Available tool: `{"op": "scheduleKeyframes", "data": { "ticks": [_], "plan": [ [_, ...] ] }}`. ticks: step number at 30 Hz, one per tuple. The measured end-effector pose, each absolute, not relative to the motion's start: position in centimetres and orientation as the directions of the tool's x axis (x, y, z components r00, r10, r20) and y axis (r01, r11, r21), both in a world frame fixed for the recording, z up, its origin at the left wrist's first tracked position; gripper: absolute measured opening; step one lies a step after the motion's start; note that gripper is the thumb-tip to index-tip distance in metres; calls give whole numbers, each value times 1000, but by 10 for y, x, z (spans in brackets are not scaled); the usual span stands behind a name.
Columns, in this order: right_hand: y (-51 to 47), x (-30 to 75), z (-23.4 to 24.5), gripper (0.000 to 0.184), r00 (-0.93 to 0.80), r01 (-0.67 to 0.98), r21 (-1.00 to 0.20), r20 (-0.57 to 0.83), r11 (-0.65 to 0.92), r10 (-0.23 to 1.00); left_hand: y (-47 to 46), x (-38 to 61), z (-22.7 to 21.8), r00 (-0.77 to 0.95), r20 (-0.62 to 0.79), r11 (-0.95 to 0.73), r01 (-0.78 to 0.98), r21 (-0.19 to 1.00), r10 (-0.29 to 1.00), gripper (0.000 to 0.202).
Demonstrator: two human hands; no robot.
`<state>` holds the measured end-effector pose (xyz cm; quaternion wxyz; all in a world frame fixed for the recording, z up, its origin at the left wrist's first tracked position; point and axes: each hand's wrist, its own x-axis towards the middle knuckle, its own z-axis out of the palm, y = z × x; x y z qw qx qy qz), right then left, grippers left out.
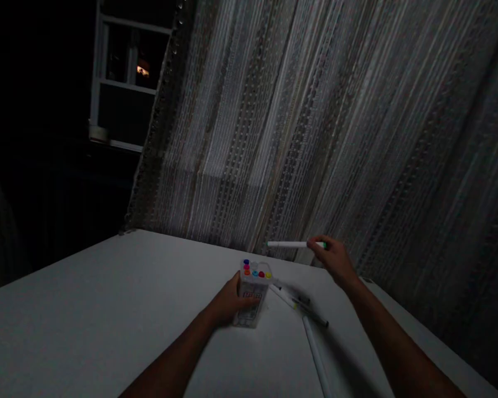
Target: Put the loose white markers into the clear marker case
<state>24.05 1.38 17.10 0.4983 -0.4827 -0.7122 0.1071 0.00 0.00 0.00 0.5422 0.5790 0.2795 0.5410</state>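
While the room lies in deep shadow, the head view is filled mostly by a white table [87, 309] that runs from the lower left toward a striped, beaded curtain [315, 127] hung close behind its far edge. Near the table's far middle, a clear marker case [253, 296] is held standing on the tabletop, tilted slightly, by the left hand [228, 304], whose fingers are wrapped around its side, so the grasp is closed on the case. Round coloured caps [256, 272], blue, red, orange and yellow among them, are seen at the case's open top. Just right of the case and above the table's far edge, a white marker [292, 244] with a green end is pinched level between the thumb and fingertips of the right hand [334, 260]; the grip is closed on the green end, and the white barrel points left, well clear of the tabletop. Between the two hands, a few loose markers [299, 304] are seen lying on the table just beside the case, their colours too dim to be told. A long white rod-like thing [315, 354] is laid from those markers toward the near edge; what it is cannot be told. At upper left, a white window frame [108, 83] is made out against the dark, with a small orange light [142, 70] behind it.
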Motion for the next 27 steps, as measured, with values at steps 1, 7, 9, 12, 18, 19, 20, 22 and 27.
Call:
{"op": "scheduleKeyframes", "data": {
  "ticks": [1, 7, 9, 12, 18, 19, 20, 22, 27],
  "plan": [
    [10, 238, 182, 31, -60, 542, -648, 606, 535, 794, 0, 0, 0, 259, 326, -257, -265, 929, 909, 67],
    [1, 190, 194, 20, -389, 612, -536, 436, 582, 811, -3, 0, 4, 267, 349, -270, -290, 918, 898, 67],
    [1, 168, 186, 20, -473, 662, -447, 373, 601, 798, -2, 0, 4, 266, 353, -283, -270, 920, 897, 65],
    [-3, 137, 174, 23, -581, 735, -251, 247, 630, 776, -1, 1, 4, 265, 368, -307, -244, 920, 891, 62],
    [-15, 111, 164, 30, -595, 802, 113, 69, 587, 800, 3, 0, 3, 233, 385, -343, -202, 917, 893, 60],
    [-16, 111, 164, 32, -596, 801, 118, 57, 587, 801, 3, -1, 2, 231, 378, -338, -195, 921, 897, 60],
    [-17, 112, 164, 32, -598, 799, 116, 49, 590, 800, 3, -1, 2, 231, 371, -333, -184, 925, 900, 60],
    [-17, 114, 163, 33, -602, 796, 117, 37, 594, 798, 3, -1, 2, 233, 368, -338, -159, 928, 900, 60],
    [-16, 119, 161, 33, -617, 784, 119, 40, 609, 786, 3, 1, 0, 224, 380, -348, -168, 922, 898, 58]
  ]
}}
